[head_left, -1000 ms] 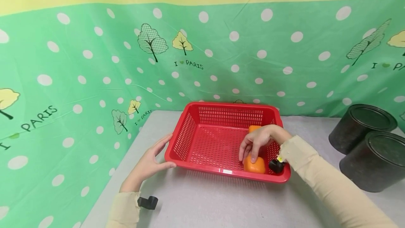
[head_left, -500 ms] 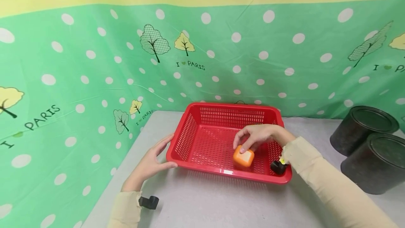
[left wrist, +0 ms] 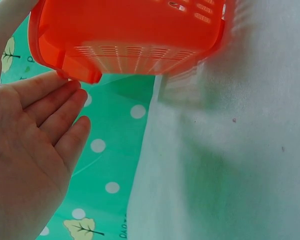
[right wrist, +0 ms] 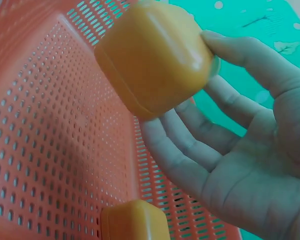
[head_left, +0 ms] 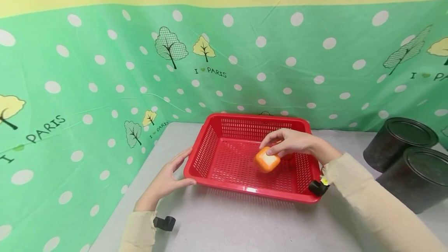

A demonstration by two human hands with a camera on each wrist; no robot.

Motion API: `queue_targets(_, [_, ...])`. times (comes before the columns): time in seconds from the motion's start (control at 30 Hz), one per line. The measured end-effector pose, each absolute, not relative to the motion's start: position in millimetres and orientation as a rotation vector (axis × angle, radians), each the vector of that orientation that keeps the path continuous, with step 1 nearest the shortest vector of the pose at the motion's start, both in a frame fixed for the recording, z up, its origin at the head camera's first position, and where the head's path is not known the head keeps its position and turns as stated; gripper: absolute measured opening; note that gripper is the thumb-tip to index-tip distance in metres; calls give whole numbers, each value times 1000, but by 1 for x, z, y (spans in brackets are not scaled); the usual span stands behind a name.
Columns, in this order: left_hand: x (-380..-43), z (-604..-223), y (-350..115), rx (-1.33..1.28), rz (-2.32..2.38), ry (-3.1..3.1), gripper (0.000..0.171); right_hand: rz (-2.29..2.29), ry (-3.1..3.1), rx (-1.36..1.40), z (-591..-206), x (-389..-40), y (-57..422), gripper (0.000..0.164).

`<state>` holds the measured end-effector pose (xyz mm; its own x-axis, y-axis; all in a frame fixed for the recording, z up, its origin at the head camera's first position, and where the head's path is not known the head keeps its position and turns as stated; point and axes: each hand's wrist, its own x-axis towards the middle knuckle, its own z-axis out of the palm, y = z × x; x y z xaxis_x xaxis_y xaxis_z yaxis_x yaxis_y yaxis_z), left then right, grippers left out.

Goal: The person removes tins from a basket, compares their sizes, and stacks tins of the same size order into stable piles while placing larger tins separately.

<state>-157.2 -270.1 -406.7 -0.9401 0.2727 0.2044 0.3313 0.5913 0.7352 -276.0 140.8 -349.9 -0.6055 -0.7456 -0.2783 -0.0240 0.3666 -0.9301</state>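
A red perforated plastic basket (head_left: 231,158) sits on the table. My right hand (head_left: 292,143) pinches an orange rounded block (head_left: 266,160) with a pale square on one face, holding it tilted above the basket's floor. In the right wrist view the thumb is on one side of the orange block (right wrist: 152,60) and the fingertips are beneath it. A second orange block (right wrist: 135,222) lies in the basket lower in that view; my hand mostly hides it from the head camera. My left hand (head_left: 164,182) rests at the basket's left front corner, fingers straight, thumb at the front rim.
Two dark lidded tubs (head_left: 400,143) stand at the right of the table, close to my right forearm. A green dotted cloth (head_left: 245,57) hangs behind and to the left. The grey-white table surface (head_left: 231,224) extends in front of the basket.
My right hand has lifted the orange block off the basket's right front area, moving it left and tipping its pale face up, then slightly farther back. My left hand has stayed at the corner.
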Motion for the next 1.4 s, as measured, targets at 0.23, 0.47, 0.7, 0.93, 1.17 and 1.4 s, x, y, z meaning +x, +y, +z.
queue_targets(0.23, [-158,-407,-270,-523,-1287,-2737,96,-1448,1980,-558,-336,-263,164,38])
queue_targets(0.47, [-159,-408,-270,-528,-1278,-2732,96,-1579,2156,-480,-326,-243,194,34])
queue_targets(0.7, [-158,-407,-270,-506,-1288,-2741,96,-1676,2332,-395,-329,-224,226,27])
queue_targets(0.93, [-156,-407,-270,-493,-1291,-2745,96,-1714,2518,-282,-339,-208,256,25])
queue_targets(1.17, [-156,-406,-270,-496,-1300,-2747,96,-1754,2577,-87,-355,-198,276,19])
queue_targets(1.4, [-156,-408,-270,-511,-1310,-2729,96,-1676,2639,48,-374,-192,289,20])
